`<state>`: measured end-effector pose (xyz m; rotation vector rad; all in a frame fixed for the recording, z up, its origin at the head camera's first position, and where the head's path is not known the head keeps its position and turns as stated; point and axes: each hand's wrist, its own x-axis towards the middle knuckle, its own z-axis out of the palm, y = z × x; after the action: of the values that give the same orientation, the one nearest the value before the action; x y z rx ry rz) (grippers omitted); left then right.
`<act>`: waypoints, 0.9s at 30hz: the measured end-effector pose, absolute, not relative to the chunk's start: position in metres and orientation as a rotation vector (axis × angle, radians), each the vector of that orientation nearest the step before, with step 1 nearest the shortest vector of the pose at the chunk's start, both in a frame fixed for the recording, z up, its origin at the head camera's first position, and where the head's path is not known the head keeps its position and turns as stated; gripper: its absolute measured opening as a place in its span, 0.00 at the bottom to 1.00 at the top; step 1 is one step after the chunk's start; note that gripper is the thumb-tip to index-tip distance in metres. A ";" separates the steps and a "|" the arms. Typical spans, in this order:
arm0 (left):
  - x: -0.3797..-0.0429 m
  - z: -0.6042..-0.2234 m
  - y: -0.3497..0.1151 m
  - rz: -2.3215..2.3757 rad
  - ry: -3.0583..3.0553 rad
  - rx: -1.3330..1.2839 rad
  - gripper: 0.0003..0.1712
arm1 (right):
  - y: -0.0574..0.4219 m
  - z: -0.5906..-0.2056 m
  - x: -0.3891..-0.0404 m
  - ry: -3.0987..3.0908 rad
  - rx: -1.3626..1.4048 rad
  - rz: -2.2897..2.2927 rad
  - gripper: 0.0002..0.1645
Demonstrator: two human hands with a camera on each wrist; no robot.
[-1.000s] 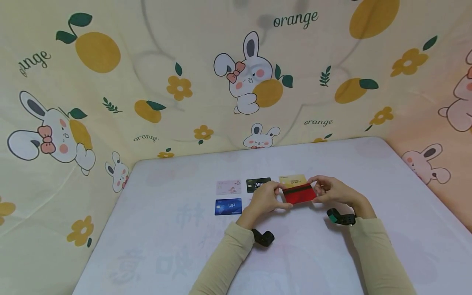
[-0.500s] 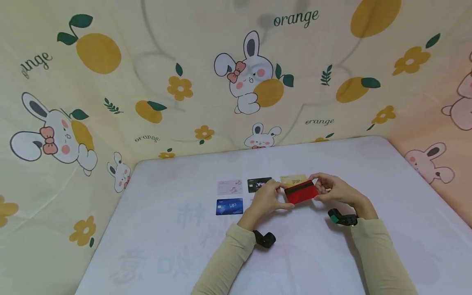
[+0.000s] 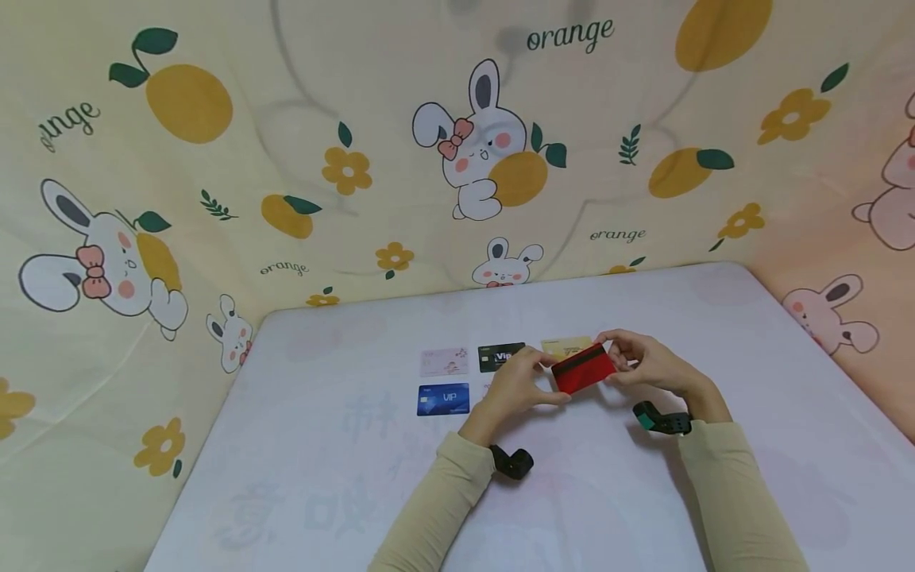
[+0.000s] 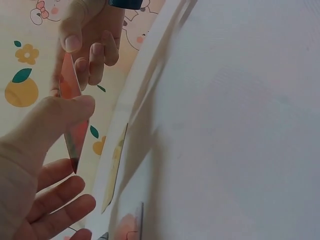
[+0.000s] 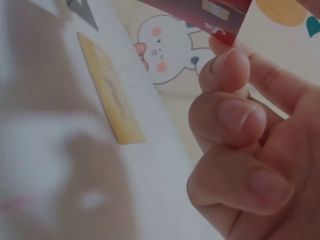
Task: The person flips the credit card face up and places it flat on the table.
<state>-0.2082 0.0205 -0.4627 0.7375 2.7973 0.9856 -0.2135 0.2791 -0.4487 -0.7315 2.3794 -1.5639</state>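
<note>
A red card [image 3: 584,372] with a dark magnetic stripe is held up between both hands, its right end higher than its left. The left hand [image 3: 516,385] pinches its left side; in the left wrist view, the thumb lies across the card [image 4: 79,134] with fingers spread beneath. At the opposite side the right hand [image 3: 649,367] grips the card's edge between thumb and index finger, its other fingers curled in the right wrist view. That view shows a chip and a white mark on the card's other face [image 5: 215,14]. Behind it lies a gold card [image 3: 563,347], partly covered.
On the white table [image 3: 343,477] lie a pale pink card [image 3: 444,362], a black card [image 3: 493,356] and a blue VIP card [image 3: 443,400]. Another pinkish card [image 4: 129,227] is mostly hidden by the left hand. A printed cloth [image 3: 400,87] stands behind the table.
The red card has tilted more, its right end rising as the right hand moved slightly up. The left hand keeps nearly the same place, and the cards on the table have not moved.
</note>
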 end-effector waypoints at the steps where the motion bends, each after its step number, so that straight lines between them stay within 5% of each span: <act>1: -0.208 -0.462 0.021 0.986 2.794 0.736 0.34 | 0.279 -0.448 -0.213 2.377 -0.736 -1.564 0.28; 27: -0.203 -0.441 0.044 1.036 2.755 0.878 0.37 | 0.262 -0.441 -0.210 2.400 -0.675 -1.493 0.28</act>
<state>-0.2031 0.0438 -0.4413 0.8781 2.7550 1.0355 -0.2098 0.2623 -0.4415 -0.6755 2.4003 -1.4925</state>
